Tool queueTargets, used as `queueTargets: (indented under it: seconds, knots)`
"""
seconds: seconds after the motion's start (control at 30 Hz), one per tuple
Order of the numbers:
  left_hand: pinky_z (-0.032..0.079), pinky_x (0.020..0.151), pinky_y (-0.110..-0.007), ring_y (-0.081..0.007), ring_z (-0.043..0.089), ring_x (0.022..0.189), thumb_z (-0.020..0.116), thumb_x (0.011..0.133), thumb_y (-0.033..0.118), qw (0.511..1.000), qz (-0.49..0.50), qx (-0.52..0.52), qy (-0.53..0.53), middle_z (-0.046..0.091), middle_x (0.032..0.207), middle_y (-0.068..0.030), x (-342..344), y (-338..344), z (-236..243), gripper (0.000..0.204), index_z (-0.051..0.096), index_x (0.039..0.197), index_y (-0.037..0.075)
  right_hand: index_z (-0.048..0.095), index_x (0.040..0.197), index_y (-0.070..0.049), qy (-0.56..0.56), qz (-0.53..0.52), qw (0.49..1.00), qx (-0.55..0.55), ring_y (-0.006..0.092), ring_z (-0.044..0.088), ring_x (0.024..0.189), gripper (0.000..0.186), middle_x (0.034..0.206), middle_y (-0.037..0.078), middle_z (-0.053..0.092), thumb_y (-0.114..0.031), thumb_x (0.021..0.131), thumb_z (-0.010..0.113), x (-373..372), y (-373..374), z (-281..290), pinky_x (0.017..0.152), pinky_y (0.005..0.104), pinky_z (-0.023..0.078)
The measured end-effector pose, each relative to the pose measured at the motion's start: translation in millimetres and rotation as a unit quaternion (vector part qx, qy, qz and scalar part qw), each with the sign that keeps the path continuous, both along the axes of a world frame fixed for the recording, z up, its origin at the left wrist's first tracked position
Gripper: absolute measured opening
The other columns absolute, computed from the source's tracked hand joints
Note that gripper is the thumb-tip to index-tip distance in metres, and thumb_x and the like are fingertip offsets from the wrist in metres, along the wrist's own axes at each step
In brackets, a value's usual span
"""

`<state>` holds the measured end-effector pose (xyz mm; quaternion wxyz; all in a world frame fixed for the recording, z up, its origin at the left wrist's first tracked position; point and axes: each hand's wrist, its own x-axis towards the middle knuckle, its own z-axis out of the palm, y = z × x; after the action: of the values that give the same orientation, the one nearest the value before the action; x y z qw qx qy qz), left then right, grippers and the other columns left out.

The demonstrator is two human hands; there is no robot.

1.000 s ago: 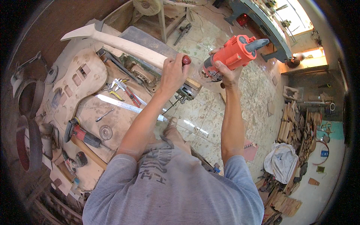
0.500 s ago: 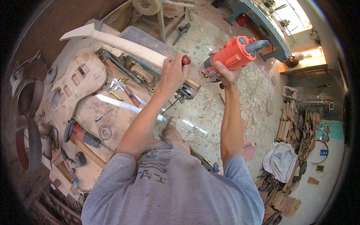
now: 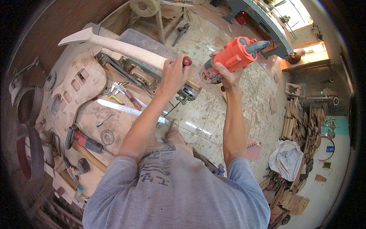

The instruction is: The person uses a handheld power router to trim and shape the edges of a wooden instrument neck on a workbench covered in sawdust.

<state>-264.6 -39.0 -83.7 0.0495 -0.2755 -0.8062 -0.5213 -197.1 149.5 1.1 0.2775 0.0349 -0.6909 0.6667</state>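
My left hand (image 3: 173, 74) is closed around a dark red round knob (image 3: 186, 61), right beside the near end of a pale wooden guitar neck (image 3: 127, 49), whose angled headstock points left. My right hand (image 3: 230, 76) grips a red-and-black router (image 3: 234, 55) with a clear base plate (image 3: 198, 75) over the end of the wood. A vise-like metal fitting (image 3: 187, 95) sits below. On the bench to the left lie a wooden guitar body (image 3: 84, 82), pliers (image 3: 116, 97), a metal ruler (image 3: 118, 108) and calipers, which are partly overlapped by other tools.
An angle-grinder-like red tool (image 3: 85, 141) and a drill (image 3: 82, 166) lie on the left bench (image 3: 110, 126). Sanding belts (image 3: 28, 149) hang at far left. Tiled floor (image 3: 194, 122) lies below. Stacked wood (image 3: 293, 118), a white cloth sack (image 3: 286, 160) and a machine table (image 3: 267, 26) are at right.
Both hands, the router and the wooden neck appear slightly farther left and up in the picture, along with much of the background. My grips look the same.
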Motion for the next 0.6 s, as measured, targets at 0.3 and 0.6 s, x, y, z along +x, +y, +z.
queueTargets:
  seconds: [0.3, 0.6]
  knots:
    - [0.047, 0.097, -0.054, -0.0493, 0.061, 0.1, 0.068, 0.096, 0.016, 0.999, -0.031, -0.006, 0.013, 0.073, 0.111, -0.0199, -3, -6, 4, 0.033, 0.059, 0.128, 0.009, 0.053, 0.137, -0.001, -0.017, -0.038, 0.999, -0.003, 0.0228, 0.073, 0.099, 0.073, 0.106, 0.012, 0.074, -0.01, 0.074, 0.088, 11, -22, 16, 0.089, 0.0404, 0.061]
    - [0.047, 0.088, -0.052, -0.0467, 0.063, 0.089, 0.07, 0.097, 0.017, 0.997, -0.061, 0.023, 0.032, 0.072, 0.096, -0.0211, -11, -9, -1, 0.031, 0.059, 0.124, 0.009, 0.054, 0.137, -0.001, -0.035, -0.086, 0.996, 0.011, 0.0216, 0.073, 0.098, 0.072, 0.107, 0.012, 0.074, -0.011, 0.073, 0.086, 17, -36, 20, 0.087, 0.0384, 0.061]
